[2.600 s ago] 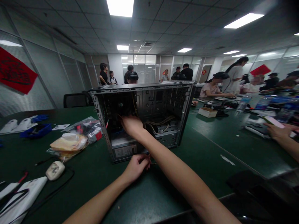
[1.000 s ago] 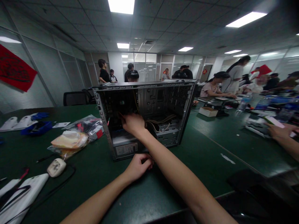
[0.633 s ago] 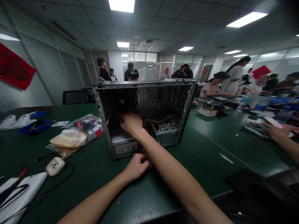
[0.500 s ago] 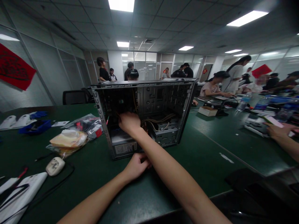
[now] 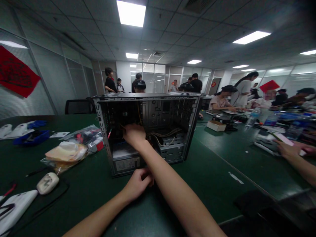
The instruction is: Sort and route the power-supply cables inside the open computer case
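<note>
An opened computer case (image 5: 148, 96) stands upright on the green table, its open side facing me. My right hand (image 5: 134, 135) reaches inside its left half, above the power supply (image 5: 127, 164). The fingers are curled and mostly turned away, and what they hold, if anything, is hidden. Light-coloured cables (image 5: 161, 135) run to the right of that hand, over a metal drive cage (image 5: 172, 152). In front of the case's lower edge, my left hand (image 5: 138, 183) rests low at the table with bent fingers. My right forearm covers its fingertips, so its contents cannot be made out.
Left of the case lie a plastic bag with parts (image 5: 86, 138), a yellowish packet (image 5: 65, 152), a white mouse (image 5: 48, 183) and a blue tray (image 5: 32, 137). A small open box (image 5: 216, 125) and bottles (image 5: 253, 117) stand right. Another person's hands (image 5: 291, 148) work at the right edge.
The view has tilted up slightly and shifted, so the case and both hands appear lower and further left. My right hand stays inside the case, and the left stays in front of it.
</note>
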The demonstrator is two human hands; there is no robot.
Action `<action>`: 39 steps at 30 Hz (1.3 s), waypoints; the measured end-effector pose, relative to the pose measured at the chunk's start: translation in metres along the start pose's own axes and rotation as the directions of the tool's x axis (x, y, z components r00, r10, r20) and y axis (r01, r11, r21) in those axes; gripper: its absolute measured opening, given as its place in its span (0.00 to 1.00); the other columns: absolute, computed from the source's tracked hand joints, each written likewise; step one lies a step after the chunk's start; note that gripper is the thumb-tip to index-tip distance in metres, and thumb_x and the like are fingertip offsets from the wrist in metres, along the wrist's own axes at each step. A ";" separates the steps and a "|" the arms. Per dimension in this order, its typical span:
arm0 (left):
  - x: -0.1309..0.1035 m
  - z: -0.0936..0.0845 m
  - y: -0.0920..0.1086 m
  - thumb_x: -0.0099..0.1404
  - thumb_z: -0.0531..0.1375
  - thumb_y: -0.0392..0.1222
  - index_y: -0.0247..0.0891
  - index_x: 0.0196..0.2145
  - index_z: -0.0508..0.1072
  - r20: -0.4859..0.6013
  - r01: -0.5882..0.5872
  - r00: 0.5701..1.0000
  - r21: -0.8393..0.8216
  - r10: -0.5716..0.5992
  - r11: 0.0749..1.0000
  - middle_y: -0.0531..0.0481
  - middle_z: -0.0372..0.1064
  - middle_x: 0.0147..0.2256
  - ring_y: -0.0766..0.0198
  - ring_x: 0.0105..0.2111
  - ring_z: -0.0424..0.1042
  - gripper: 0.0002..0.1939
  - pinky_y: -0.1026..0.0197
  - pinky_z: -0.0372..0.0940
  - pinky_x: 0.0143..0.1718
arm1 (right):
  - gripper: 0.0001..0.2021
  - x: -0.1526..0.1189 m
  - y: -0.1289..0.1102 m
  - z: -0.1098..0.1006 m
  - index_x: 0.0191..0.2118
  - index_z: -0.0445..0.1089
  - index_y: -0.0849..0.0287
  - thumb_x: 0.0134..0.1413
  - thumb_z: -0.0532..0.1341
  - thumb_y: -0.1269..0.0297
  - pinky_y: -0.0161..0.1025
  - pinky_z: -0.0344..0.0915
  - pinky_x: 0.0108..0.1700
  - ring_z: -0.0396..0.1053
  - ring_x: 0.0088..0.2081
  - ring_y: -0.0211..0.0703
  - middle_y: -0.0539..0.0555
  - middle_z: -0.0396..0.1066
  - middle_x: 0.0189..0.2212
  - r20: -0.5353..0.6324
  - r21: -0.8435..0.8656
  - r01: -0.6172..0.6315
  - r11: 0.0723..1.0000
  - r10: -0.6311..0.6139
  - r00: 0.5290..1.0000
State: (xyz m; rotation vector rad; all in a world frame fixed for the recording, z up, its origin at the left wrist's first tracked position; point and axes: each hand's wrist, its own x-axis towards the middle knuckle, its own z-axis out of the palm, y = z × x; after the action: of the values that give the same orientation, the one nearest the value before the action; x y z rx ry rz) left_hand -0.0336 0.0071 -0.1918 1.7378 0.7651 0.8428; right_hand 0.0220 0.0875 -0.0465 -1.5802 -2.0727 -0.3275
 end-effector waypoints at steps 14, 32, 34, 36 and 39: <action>0.001 -0.022 0.029 0.66 0.56 0.58 0.35 0.43 0.69 -0.253 -0.161 0.966 -0.437 0.051 0.885 0.48 0.72 0.26 0.59 0.26 0.70 0.22 0.59 0.65 0.30 | 0.18 0.002 0.000 -0.001 0.41 0.76 0.62 0.66 0.53 0.57 0.41 0.71 0.39 0.77 0.40 0.51 0.64 0.77 0.37 0.004 0.034 0.033 0.999 -0.033 0.999; -0.002 -0.065 0.072 0.72 0.47 0.55 0.35 0.54 0.69 -0.139 -0.096 0.987 -0.909 -0.078 0.405 0.55 0.58 0.24 0.66 0.23 0.60 0.25 0.59 0.66 0.33 | 0.16 -0.133 0.078 0.019 0.22 0.67 0.58 0.61 0.56 0.62 0.37 0.52 0.22 0.62 0.21 0.38 0.49 0.64 0.18 -0.367 -0.113 0.791 0.601 -0.765 0.529; -0.002 -0.065 0.069 0.72 0.47 0.54 0.37 0.53 0.70 -0.135 -0.092 0.987 -0.914 -0.083 0.394 0.55 0.57 0.24 0.66 0.23 0.60 0.23 0.57 0.67 0.35 | 0.18 -0.152 0.094 0.036 0.19 0.65 0.58 0.60 0.57 0.61 0.36 0.50 0.20 0.60 0.18 0.37 0.48 0.62 0.16 -0.317 -0.057 0.795 0.603 -0.766 0.559; -0.001 -0.066 0.066 0.72 0.47 0.54 0.37 0.49 0.73 -0.139 -0.094 0.986 -0.917 -0.091 0.388 0.55 0.56 0.24 0.66 0.23 0.60 0.23 0.57 0.67 0.34 | 0.21 -0.161 0.105 0.045 0.17 0.64 0.58 0.60 0.57 0.59 0.35 0.50 0.20 0.60 0.17 0.36 0.48 0.61 0.14 -0.254 -0.001 0.794 0.608 -0.768 0.587; 0.000 -0.064 0.062 0.69 0.52 0.54 0.35 0.33 0.76 -0.147 -0.094 0.985 -0.899 -0.092 0.429 0.54 0.56 0.23 0.65 0.24 0.62 0.21 0.56 0.67 0.35 | 0.21 -0.160 0.108 0.047 0.18 0.66 0.58 0.63 0.55 0.61 0.35 0.53 0.21 0.60 0.17 0.35 0.48 0.63 0.15 -0.237 0.061 0.768 0.637 -0.738 0.631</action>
State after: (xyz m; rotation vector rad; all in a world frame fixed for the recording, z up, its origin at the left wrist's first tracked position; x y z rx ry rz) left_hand -0.0802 0.0222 -0.1172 0.6572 0.2667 1.1366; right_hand 0.1439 0.0092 -0.1825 -0.4589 -2.4331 -0.5605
